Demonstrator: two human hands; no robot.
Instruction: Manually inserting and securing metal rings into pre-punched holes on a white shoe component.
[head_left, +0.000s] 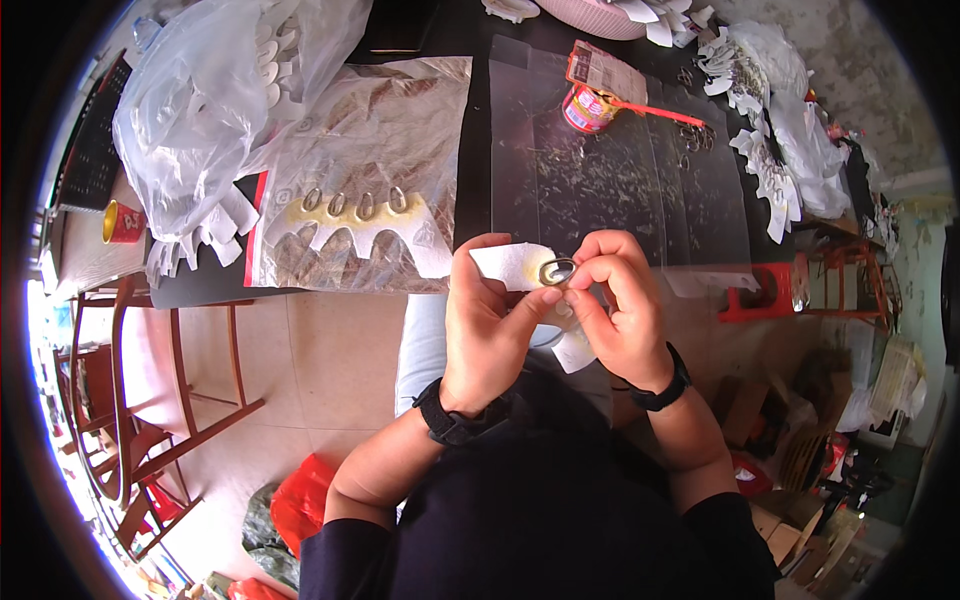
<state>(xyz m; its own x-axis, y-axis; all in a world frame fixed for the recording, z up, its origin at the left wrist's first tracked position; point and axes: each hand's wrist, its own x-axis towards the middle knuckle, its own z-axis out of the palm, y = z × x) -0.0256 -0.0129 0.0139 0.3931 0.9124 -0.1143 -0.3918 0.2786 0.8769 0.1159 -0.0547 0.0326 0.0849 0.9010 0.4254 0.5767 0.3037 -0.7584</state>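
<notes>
In front of my body, over the near table edge, my left hand (485,330) pinches a white cut-out piece (505,263) of felt-like material with a yellowish smear. Thumb and fingers of my right hand (625,300) close on an oval metal ring (546,272), which lies against the smeared part. Part of the white piece hangs below the fingers. To the left, a similar scalloped white piece (425,240) lies on a plastic-wrapped sheet (400,120). Several oval metal rings (366,207) stand along its yellowish strip.
A small tin (587,110) with a red-handled tool (650,109) across it stands on the dark table's clear sheet (610,200). Loose rings (695,135) lie to its right. A plastic bag (190,130) of white pieces sits far left; a red stool (760,292) stands right.
</notes>
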